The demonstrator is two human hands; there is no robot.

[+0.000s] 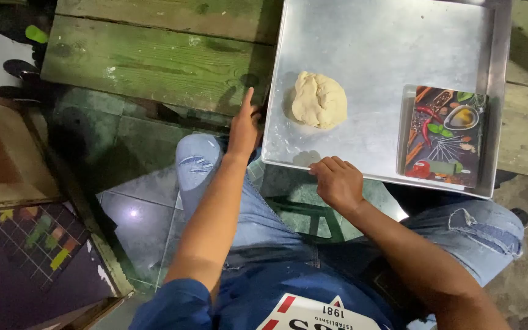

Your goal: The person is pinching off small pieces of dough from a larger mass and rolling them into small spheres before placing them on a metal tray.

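Observation:
A pale lump of dough [319,100] lies on a large metal tray [368,43]. My left hand [244,127] rests against the tray's left edge, fingers together and pointing up. My right hand [337,181] is curled over the tray's near rim, gripping it. A small flat scale [444,135] with a colourful printed top sits at the tray's right side. My knees in torn blue jeans are below the tray.
The tray rests partly on a worn green wooden bench [154,55]. Grey floor tiles [129,208] lie to the left. A brown and dark patterned box [19,232] stands at the far left. Dark shoes [19,70] sit near the bench's left end.

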